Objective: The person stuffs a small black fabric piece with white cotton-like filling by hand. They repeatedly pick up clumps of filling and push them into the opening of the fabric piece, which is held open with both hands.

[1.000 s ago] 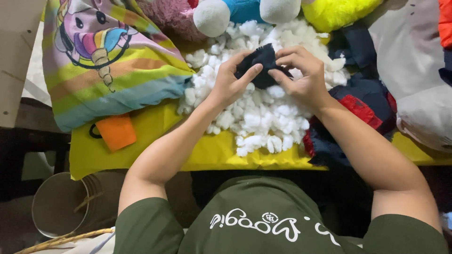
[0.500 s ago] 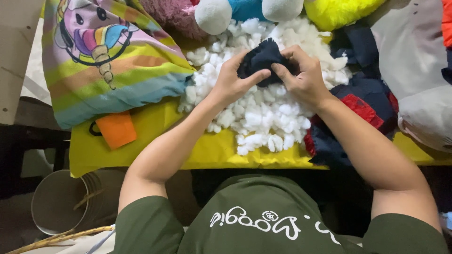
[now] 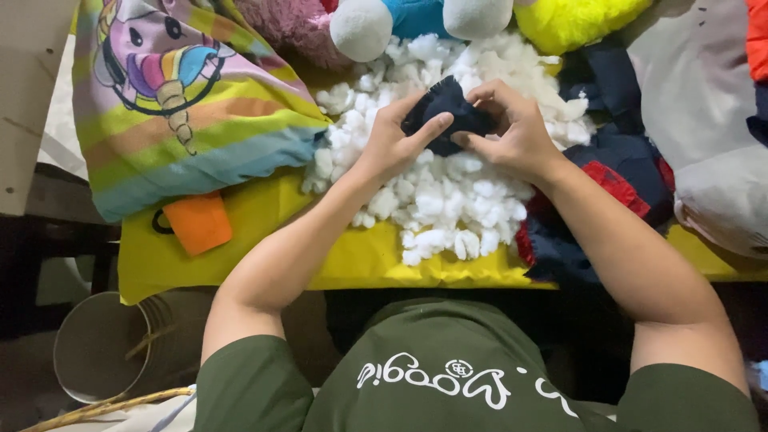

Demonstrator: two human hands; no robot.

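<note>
My left hand and my right hand both grip a small dark navy fabric piece, held above a pile of white stuffing clumps. The pile lies on a yellow cloth that covers the table. The fingers of both hands pinch the fabric from either side, and part of it is hidden under my fingers.
A rainbow-striped unicorn pillow lies at the left with an orange tag below it. Plush toys in pink, blue, white and yellow sit at the back. Navy and red fabric and a grey cushion lie at the right. A bucket stands below left.
Both hands keep working the navy fabric piece over the stuffing, and my fingers have shifted on it slightly. The hands stay in about the same place.
</note>
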